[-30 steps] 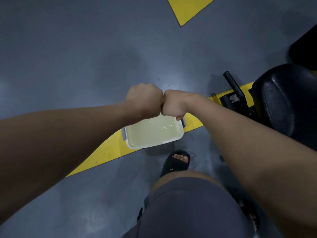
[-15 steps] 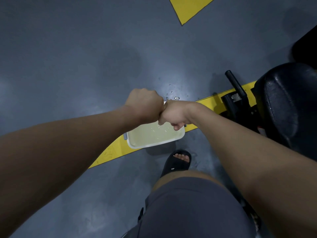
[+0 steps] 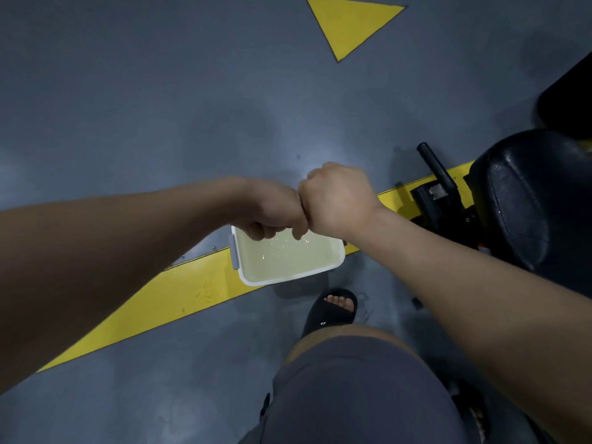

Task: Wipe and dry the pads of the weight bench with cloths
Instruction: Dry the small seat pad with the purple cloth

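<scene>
Where the two forearms meet at the centre of the frame, the left hand [image 3: 272, 209] and the right hand [image 3: 336, 200] are seen clenched into fists and pressed knuckle to knuckle; whether anything is enclosed in them cannot be told. Directly below them a white rectangular plastic container [image 3: 288, 279] with rounded corners is set on the floor [image 3: 160, 107], partly across a yellow painted stripe [image 3: 179, 296]. It is filled with a pale, cloudy yellowish liquid [image 3: 288, 257] whose surface is flecked with small bright glints, and a grey clip [image 3: 234, 254] is fitted to its left side. At the right of the frame the black pad [image 3: 525, 203] of the weight bench is shown, smooth, glossy and seamed, well apart from both hands. Just left of it a black cylindrical handle [image 3: 435, 168] is mounted above a dark frame [image 3: 432, 203]. A yellow triangle [image 3: 349, 24] is painted on the matte grey floor at the upper centre. Below the container a black slide sandal [image 3: 323, 318] is worn; a small white mark on its strap is too small to be read. Grey fabric shorts [image 3: 352, 395] fill the lower centre.
</scene>
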`<control>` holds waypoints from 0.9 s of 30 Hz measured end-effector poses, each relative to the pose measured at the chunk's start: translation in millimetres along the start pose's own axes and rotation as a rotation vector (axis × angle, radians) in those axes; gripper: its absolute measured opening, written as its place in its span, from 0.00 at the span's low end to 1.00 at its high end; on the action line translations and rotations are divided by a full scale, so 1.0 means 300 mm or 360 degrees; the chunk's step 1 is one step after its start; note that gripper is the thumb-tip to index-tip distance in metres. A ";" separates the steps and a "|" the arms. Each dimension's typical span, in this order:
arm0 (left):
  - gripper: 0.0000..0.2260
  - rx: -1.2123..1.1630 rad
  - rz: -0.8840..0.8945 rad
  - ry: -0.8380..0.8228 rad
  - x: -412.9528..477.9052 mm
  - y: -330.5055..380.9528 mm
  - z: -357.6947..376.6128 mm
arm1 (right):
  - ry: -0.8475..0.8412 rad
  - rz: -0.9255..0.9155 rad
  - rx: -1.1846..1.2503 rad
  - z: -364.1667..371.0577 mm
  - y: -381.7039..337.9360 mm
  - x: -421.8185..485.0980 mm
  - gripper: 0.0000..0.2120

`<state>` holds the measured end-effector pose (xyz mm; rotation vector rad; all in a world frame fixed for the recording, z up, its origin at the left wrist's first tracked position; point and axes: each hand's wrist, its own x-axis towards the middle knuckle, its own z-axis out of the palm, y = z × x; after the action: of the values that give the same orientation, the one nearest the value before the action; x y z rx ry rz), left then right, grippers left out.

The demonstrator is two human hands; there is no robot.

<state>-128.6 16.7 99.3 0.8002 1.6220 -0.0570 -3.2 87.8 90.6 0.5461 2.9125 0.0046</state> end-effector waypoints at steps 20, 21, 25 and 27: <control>0.05 0.0951 -0.0090 0.1012 0.063 -0.100 0.036 | -0.1032 0.0381 0.0813 0.081 0.007 0.023 0.18; 0.06 0.0884 -0.0072 0.0958 0.047 -0.087 0.036 | -0.0978 0.0454 0.0966 0.075 0.032 -0.007 0.23; 0.10 0.0390 0.0090 0.0773 -0.064 0.044 0.056 | -0.0421 0.0806 0.1828 0.015 0.119 -0.154 0.20; 0.09 0.0260 0.0234 0.0718 -0.122 0.129 0.079 | -0.0277 0.0928 0.2256 -0.036 0.145 -0.239 0.16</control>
<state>-88.4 18.3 141.5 1.1142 1.9934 0.1045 76.2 102.8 115.4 1.3832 2.0048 -1.9108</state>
